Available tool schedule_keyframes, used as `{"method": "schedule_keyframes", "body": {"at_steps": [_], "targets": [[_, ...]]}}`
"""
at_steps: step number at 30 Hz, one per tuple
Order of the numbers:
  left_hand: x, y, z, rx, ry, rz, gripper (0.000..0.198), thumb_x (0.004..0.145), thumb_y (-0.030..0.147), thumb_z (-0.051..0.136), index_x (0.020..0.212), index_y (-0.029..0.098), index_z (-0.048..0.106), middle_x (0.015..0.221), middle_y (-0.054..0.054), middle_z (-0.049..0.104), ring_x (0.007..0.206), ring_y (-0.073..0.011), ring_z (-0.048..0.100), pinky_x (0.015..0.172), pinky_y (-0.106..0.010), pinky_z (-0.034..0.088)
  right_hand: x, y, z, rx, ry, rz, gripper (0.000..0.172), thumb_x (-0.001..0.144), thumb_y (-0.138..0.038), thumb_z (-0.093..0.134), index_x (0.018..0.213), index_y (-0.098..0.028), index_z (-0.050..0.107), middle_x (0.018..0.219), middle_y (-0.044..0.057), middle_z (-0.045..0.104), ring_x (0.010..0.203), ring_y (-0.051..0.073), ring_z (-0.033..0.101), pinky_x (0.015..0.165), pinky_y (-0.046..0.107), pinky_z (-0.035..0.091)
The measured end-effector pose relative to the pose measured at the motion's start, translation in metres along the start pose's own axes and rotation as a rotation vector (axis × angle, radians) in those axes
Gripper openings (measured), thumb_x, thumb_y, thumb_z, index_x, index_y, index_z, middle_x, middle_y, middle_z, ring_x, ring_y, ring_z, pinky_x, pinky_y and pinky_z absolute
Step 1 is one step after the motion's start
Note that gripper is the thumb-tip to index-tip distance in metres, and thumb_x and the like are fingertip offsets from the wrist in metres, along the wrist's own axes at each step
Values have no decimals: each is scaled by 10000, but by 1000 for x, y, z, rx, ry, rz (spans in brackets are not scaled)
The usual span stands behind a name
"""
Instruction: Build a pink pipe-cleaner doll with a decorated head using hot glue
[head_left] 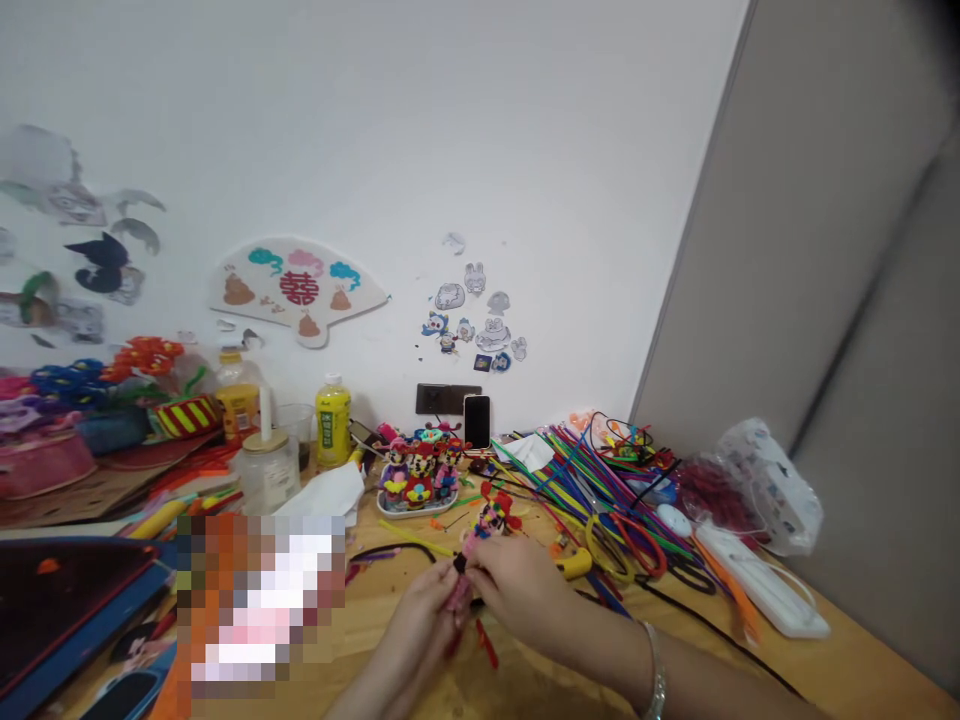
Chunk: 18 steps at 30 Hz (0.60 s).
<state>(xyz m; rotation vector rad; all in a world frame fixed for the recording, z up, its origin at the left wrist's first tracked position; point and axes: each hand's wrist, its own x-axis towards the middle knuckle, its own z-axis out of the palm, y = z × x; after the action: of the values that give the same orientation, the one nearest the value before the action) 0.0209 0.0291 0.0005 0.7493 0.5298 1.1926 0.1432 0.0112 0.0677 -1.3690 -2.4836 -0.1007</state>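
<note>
Both hands meet over the table around a small pipe-cleaner doll [493, 515] with a red top, dark details and a pink body. My left hand [426, 605] is closed around its lower part, and a bit of black material [460, 563] shows at the fingertips. My right hand [517, 585], coming from the right, pinches the pink body just under the head; its fingers partly hide the doll. Behind them stands a white tray [409, 512] with several similar dolls [420, 468]. A red strip [487, 643] lies just below the hands.
Loose coloured pipe cleaners [559, 470], scissors [626, 550] and a white power strip [765, 585] lie to the right. A phone [477, 421] leans on the wall. Left are a yellow-green bottle [333, 420], a glass jar [268, 475] and a dark blue-edged tray [75, 610].
</note>
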Motion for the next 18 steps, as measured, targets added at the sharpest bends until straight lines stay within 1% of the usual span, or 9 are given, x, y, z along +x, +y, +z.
{"method": "schedule_keyframes", "body": {"at_steps": [1,3,5,7,9,12,15,18], "targets": [[-1,0,1,-30,-2,-12,208,569,247,740,573,124,573,489,48,464,436,-55,376,426,-175,288,-6,3,6,115,63,56,172,802,-165,453,734,-162,611,692,40,638,619,148,551,543,230,352],[-4,1,3,-82,-6,-30,167,603,208,724,629,118,587,528,30,500,465,-67,419,440,-179,316,-13,12,19,435,152,139,151,771,-161,476,669,-168,588,645,7,602,610,123,531,564,210,361],[-6,0,4,-124,-17,-45,131,632,175,704,643,118,586,538,21,515,475,-75,436,444,-186,329,-15,21,30,744,187,230,119,723,-173,508,615,-159,555,580,-15,546,555,106,489,538,201,356],[-8,-1,5,-155,-31,-60,105,648,150,687,644,114,588,544,9,531,473,-78,443,446,-195,338,-13,28,37,939,188,303,98,679,-216,549,605,-154,533,527,-39,475,498,90,419,494,198,321],[-8,-1,5,-176,-41,-70,97,643,131,684,633,108,590,546,-1,545,469,-79,449,443,-199,340,-11,33,40,1041,172,333,132,647,-267,590,631,-154,525,497,-65,406,470,76,344,463,195,268],[-7,-1,7,-205,-48,-77,98,642,147,686,672,103,604,574,-14,571,486,-84,464,449,-202,346,-7,34,41,1122,172,324,205,620,-318,632,676,-157,519,489,-89,329,463,67,275,445,194,206],[-6,1,7,-221,-38,-79,152,666,235,686,701,113,603,581,-7,577,469,-72,444,435,-191,327,-4,32,45,1122,200,317,220,620,-327,649,682,-160,520,506,-93,281,472,66,251,447,201,181],[-6,2,4,-182,-37,-90,189,631,236,719,700,112,594,572,7,571,434,-44,401,416,-173,283,0,32,49,1121,196,308,246,603,-334,675,674,-164,511,524,-88,303,489,70,271,456,200,202]]}}
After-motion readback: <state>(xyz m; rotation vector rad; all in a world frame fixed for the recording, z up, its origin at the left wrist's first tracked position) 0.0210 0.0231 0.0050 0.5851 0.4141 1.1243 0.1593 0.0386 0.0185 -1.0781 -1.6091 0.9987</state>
